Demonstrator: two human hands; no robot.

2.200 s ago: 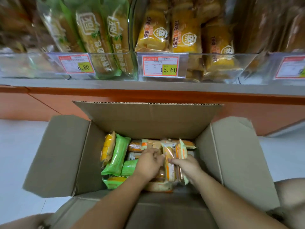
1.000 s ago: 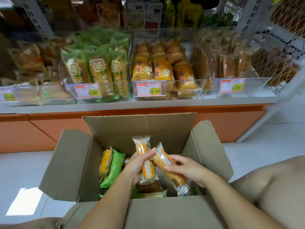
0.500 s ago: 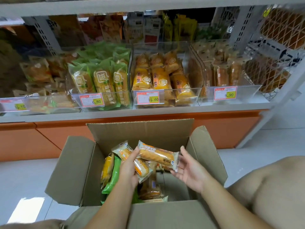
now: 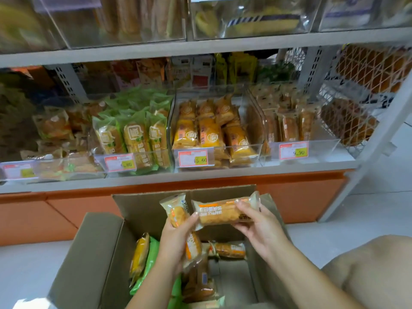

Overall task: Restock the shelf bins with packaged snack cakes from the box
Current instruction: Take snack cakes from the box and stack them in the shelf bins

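Note:
An open cardboard box (image 4: 93, 253) stands on the floor below the shelf and holds green, yellow and clear-wrapped snack cakes. Above it, my left hand (image 4: 176, 239) grips an upright clear-wrapped cake (image 4: 176, 212). My right hand (image 4: 256, 228) holds a waffle cake packet (image 4: 223, 214) level, its left end touching my left thumb. On the shelf stand clear bins: one with green packets (image 4: 133, 134), one with yellow packets (image 4: 207, 134), and one with brown clear-wrapped cakes (image 4: 289, 126).
Price tags (image 4: 192, 158) hang on the bin fronts. A wire mesh basket (image 4: 356, 103) of bread sits at the right end. An upper shelf (image 4: 200, 45) carries more bins. An orange base panel (image 4: 66, 210) runs below. My bare knee (image 4: 374, 270) is at lower right.
Both hands rose out of the box with a packet each and came together. The right packet has turned level and the view has tilted up toward the shelf.

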